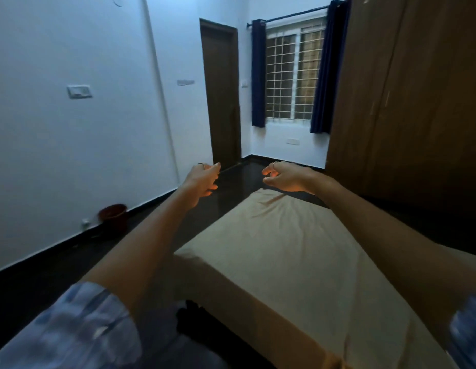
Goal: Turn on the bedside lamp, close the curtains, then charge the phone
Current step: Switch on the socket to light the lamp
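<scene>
Two dark blue curtains hang drawn apart on a rod at the far window (295, 75): the left curtain (258, 73) and the right curtain (330, 67). The barred window between them is uncovered. My left hand (205, 179) and my right hand (284, 175) are stretched out in front of me, far short of the window, fingers apart and holding nothing. A warm glow lights the fingertips and the bed. No lamp and no phone are in view.
A bed with a beige sheet (284, 249) runs ahead on my right. A tall brown wardrobe (404, 102) stands at right, a brown door (222, 94) left of the window. A red bucket (113, 215) sits by the left wall, with a switch plate (79, 91) above.
</scene>
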Demonstrator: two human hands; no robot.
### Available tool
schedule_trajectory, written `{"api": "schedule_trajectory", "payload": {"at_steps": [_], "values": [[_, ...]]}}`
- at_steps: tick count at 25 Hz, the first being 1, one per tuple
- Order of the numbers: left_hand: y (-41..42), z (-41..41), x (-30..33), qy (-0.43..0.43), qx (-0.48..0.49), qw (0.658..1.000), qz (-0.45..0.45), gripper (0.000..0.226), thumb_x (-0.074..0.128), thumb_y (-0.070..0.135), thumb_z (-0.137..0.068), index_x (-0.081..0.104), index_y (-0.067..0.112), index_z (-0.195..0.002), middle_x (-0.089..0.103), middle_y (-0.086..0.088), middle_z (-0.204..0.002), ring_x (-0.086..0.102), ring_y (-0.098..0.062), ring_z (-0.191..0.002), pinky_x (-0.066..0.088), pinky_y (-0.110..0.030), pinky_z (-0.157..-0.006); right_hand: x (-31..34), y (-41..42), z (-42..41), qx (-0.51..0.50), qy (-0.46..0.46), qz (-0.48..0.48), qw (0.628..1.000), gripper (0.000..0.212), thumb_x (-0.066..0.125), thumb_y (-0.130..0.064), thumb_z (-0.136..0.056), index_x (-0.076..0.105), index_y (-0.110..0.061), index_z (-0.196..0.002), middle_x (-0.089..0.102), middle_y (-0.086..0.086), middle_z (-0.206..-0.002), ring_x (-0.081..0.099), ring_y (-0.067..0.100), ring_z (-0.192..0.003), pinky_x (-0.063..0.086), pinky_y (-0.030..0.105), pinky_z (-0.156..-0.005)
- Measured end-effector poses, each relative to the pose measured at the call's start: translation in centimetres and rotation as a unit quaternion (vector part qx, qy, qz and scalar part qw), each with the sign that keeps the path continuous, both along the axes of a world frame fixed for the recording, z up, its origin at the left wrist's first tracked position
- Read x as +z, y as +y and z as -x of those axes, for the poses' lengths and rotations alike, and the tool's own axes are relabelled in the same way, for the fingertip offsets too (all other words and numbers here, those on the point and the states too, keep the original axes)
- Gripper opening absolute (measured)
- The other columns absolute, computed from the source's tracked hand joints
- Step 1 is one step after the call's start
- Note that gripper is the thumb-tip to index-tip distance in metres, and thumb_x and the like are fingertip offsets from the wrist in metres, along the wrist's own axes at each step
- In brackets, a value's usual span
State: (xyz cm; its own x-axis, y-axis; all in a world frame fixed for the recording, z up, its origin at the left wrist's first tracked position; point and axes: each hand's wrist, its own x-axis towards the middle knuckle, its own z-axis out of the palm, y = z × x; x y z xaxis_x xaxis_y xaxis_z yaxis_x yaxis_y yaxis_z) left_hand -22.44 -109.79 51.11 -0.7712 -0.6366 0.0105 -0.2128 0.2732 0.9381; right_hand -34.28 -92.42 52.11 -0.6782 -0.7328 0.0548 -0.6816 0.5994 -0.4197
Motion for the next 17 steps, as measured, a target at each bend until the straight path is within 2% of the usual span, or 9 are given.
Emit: {"api": "schedule_trajectory", "payload": {"at_steps": [2, 4, 6, 7, 10, 12, 14, 17], "values": [[-0.2, -0.2, -0.1, -0.004, -0.001, 1.0, 0.015, 0.039, 0.044, 0.037, -0.095, 0.053, 0.01, -0.122, 0.056, -0.003, -0.109, 0.058, -0.02, -0.092, 0.048, -0.033, -0.083, -0.7, -0.8, 0.2, 0.007, 0.003, -0.003, 1.0, 0.044, 0.051, -0.032, -0.092, 0.047, -0.02, -0.134, 0.051, 0.004, -0.14, 0.051, 0.022, -0.122, 0.043, 0.035, -0.1], [-0.1, -0.6, 0.0, -0.003, -0.002, 1.0, 0.029, 0.036, 0.045, 0.037, -0.095, 0.055, 0.011, -0.118, 0.055, -0.005, -0.107, 0.057, -0.021, -0.093, 0.048, -0.036, -0.088, -0.8, -1.3, 0.6, 0.007, 0.008, 0.002, 1.0, 0.044, 0.051, -0.033, -0.092, 0.047, -0.02, -0.134, 0.051, 0.005, -0.14, 0.051, 0.023, -0.123, 0.042, 0.034, -0.098], [-0.3, -1.2, 0.3, -0.005, 0.003, 0.999, 0.046, 0.028, 0.046, 0.038, -0.095, 0.057, 0.014, -0.104, 0.054, -0.006, -0.106, 0.056, -0.022, -0.095, 0.048, -0.036, -0.087, -0.4, -1.7, 0.9, 0.012, 0.015, 0.0, 1.0, 0.044, 0.051, -0.032, -0.092, 0.047, -0.02, -0.134, 0.051, 0.006, -0.14, 0.05, 0.024, -0.124, 0.042, 0.034, -0.097], [-0.9, -1.8, 0.7, -0.004, 0.007, 0.998, 0.06, 0.029, 0.046, 0.038, -0.094, 0.057, 0.013, -0.105, 0.053, -0.007, -0.107, 0.055, -0.022, -0.098, 0.046, -0.035, -0.086, 0.0, -2.5, 0.8, 0.016, 0.02, -0.002, 1.0, 0.044, 0.052, -0.032, -0.092, 0.047, -0.019, -0.134, 0.051, 0.007, -0.14, 0.05, 0.025, -0.124, 0.042, 0.035, -0.097], [-2.7, -2.9, 1.6, -0.005, 0.022, 0.998, 0.067, 0.049, 0.044, 0.04, -0.094, 0.048, 0.005, -0.127, 0.053, -0.011, -0.118, 0.053, -0.025, -0.107, 0.045, -0.033, -0.085, 0.5, -4.2, 0.8, 0.025, 0.025, 0.014, 0.999, 0.045, 0.051, -0.031, -0.092, 0.046, -0.019, -0.135, 0.051, 0.007, -0.14, 0.049, 0.025, -0.125, 0.041, 0.035, -0.097], [-4.0, -3.4, 1.9, -0.002, 0.048, 0.996, 0.069, 0.052, 0.043, 0.042, -0.094, 0.045, 0.004, -0.13, 0.052, -0.014, -0.13, 0.053, -0.028, -0.114, 0.044, -0.034, -0.087, 0.4, -5.6, 0.2, 0.039, 0.02, 0.019, 0.999, 0.045, 0.051, -0.031, -0.092, 0.045, -0.019, -0.135, 0.05, 0.007, -0.14, 0.049, 0.025, -0.126, 0.041, 0.032, -0.094], [-4.0, -2.8, 1.9, -0.013, 0.044, 0.996, 0.07, 0.059, 0.042, 0.047, -0.093, 0.041, 0.006, -0.135, 0.046, -0.014, -0.14, 0.049, -0.03, -0.124, 0.042, -0.039, -0.097, 0.3, -6.2, -0.1, 0.046, 0.016, 0.018, 0.999, 0.047, 0.052, -0.029, -0.092, 0.042, -0.018, -0.137, 0.047, 0.007, -0.142, 0.047, 0.025, -0.127, 0.039, 0.029, -0.091], [-0.9, 0.3, 1.5, -0.032, -0.022, 0.996, 0.076, 0.072, 0.036, 0.058, -0.09, 0.027, 0.013, -0.146, 0.031, -0.009, -0.153, 0.033, -0.029, -0.138, 0.031, -0.047, -0.111, 0.0, -4.3, 0.4, -0.002, 0.026, 0.034, 0.999, 0.054, 0.054, -0.028, -0.092, 0.035, -0.019, -0.141, 0.041, 0.008, -0.147, 0.043, 0.026, -0.131, 0.039, 0.034, -0.101]]}}
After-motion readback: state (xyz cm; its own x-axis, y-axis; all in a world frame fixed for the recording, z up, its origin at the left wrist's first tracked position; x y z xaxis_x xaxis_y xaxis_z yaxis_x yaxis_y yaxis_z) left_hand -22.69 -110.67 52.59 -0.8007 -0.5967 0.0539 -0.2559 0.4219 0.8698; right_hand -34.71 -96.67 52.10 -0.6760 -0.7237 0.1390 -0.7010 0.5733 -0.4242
